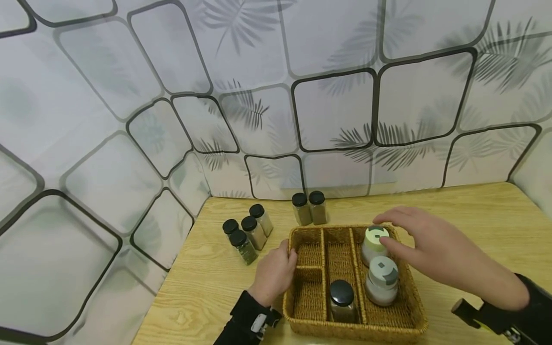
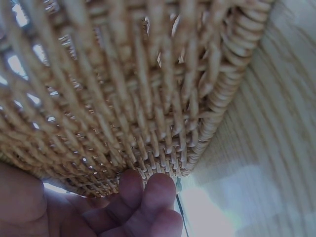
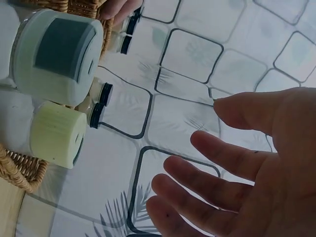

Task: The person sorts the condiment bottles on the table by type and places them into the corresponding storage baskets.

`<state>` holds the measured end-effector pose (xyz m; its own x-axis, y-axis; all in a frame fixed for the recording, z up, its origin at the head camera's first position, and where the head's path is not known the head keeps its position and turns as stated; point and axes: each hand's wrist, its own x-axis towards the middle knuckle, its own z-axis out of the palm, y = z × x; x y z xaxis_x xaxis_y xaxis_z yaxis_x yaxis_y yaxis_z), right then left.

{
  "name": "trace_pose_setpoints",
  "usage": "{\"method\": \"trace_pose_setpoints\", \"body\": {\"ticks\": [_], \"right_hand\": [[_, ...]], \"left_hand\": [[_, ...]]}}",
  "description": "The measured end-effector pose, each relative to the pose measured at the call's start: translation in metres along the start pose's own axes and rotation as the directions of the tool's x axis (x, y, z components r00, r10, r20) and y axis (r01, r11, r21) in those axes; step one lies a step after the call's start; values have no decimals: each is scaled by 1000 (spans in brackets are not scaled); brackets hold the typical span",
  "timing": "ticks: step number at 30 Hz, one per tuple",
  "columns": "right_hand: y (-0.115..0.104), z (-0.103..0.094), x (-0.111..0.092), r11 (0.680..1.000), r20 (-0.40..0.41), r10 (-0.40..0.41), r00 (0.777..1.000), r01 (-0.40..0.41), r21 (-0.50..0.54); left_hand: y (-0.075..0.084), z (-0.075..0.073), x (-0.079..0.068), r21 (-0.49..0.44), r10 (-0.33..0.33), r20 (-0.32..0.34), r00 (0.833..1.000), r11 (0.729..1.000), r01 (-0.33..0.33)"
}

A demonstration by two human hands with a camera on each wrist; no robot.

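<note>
My left hand grips the left wall of a divided wicker basket; its fingers lie against the woven outer side in the left wrist view. Over the basket's back right corner, my right hand hovers with spread fingers, beside a jar with a yellow-green lid. In the right wrist view that hand's palm and fingers hold nothing. Just in front of that jar, in the same right compartment, stands a jar with a grey-green lid. A black-capped spice jar stands at the front of the middle compartment.
Left of the basket, several black-capped spice jars stand grouped on the wooden table. Behind the basket is a pair of similar jars. A patterned cloth hangs along the table's back and left side.
</note>
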<state>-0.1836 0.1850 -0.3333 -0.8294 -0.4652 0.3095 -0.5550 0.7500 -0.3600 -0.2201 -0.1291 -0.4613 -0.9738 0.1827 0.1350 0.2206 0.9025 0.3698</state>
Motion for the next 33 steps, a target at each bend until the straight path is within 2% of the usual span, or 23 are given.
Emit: {"method": "trace_pose_setpoints", "body": {"ticks": [6,12,22,33], "right_hand": [[11,2,1,998,-1,47,999,-47,40],[32,5,2,988,-4,112,994,-111,107],[58,13,5,984,-27,155,987,-153,89],[77,25,8,972,43,199,979,-202,123]], "left_hand": [[-1,0,-1,-6,-4,13,1000,1000,4],[-1,1,-1,-7,6,9,1000,1000,-5],[0,1,-1,-2,-2,-1,1000,1000,2],[0,-1,0,-11,-1,0,1000,1000,1]]}}
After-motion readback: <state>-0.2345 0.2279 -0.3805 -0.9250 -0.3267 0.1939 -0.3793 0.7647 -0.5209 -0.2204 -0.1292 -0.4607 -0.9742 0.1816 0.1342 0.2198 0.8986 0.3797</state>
